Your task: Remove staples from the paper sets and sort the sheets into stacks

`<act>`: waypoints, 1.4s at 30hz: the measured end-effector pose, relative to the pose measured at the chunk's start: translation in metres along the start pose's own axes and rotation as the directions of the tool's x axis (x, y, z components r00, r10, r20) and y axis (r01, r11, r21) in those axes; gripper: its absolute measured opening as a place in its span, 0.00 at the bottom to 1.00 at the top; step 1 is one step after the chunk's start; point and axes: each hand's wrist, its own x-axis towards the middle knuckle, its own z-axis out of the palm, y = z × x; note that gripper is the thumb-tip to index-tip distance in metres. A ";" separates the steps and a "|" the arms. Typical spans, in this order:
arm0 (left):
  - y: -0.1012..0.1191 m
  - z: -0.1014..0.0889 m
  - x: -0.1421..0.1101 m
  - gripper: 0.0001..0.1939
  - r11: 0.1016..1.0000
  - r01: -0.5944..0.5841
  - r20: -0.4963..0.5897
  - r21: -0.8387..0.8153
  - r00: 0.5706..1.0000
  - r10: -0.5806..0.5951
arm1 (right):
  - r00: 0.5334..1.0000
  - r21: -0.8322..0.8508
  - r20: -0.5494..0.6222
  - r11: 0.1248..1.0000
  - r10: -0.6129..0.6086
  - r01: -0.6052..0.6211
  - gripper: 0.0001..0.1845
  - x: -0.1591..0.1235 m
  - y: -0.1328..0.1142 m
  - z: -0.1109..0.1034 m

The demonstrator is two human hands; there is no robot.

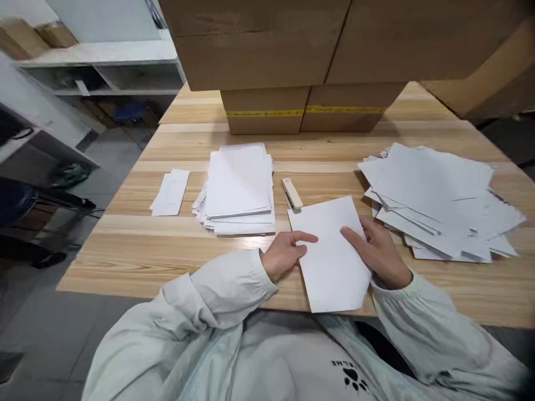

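A white sheaf of paper (330, 267) is held between my two hands over the front of the table; how many sheets it has I cannot tell. At its left edge, my left hand (287, 253) grips with thumb and forefinger on top. My right hand (378, 250) pinches the right edge, thumb on top and fingers partly beneath. Just beyond the paper's upper left corner lies a cream stapler (291, 193). Left of it sits a fairly neat paper stack (240, 181). On the right spreads a loose, untidy paper pile (434, 200).
Small white slips (170, 192) lie near the left side of the wooden table (159, 262). Large cardboard boxes (267, 47) are stacked at the back, the upper ones overhanging. Shelves (125, 53) stand at the far left, and a dark stool (16, 203) is on the floor.
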 end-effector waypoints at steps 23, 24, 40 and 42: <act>0.007 -0.001 0.016 0.17 0.955 0.120 0.013 -0.272 0.993 -0.121 | 0.790 -0.551 0.318 0.576 -0.525 0.604 0.20 0.127 -0.107 0.110; 0.007 -0.002 0.017 0.17 0.952 0.126 0.018 -0.279 0.992 -0.126 | 0.796 -0.564 0.317 0.572 -0.516 0.595 0.20 0.128 -0.102 0.117; 0.011 -0.003 0.016 0.17 0.952 0.143 0.024 -0.272 0.990 -0.142 | 0.721 -0.446 0.119 0.612 -0.683 0.653 0.21 0.127 -0.087 0.118; 0.008 -0.004 0.010 0.18 0.967 0.135 0.036 -0.217 0.991 -0.131 | 0.687 -0.376 0.031 0.628 -0.726 0.681 0.22 0.123 -0.089 0.098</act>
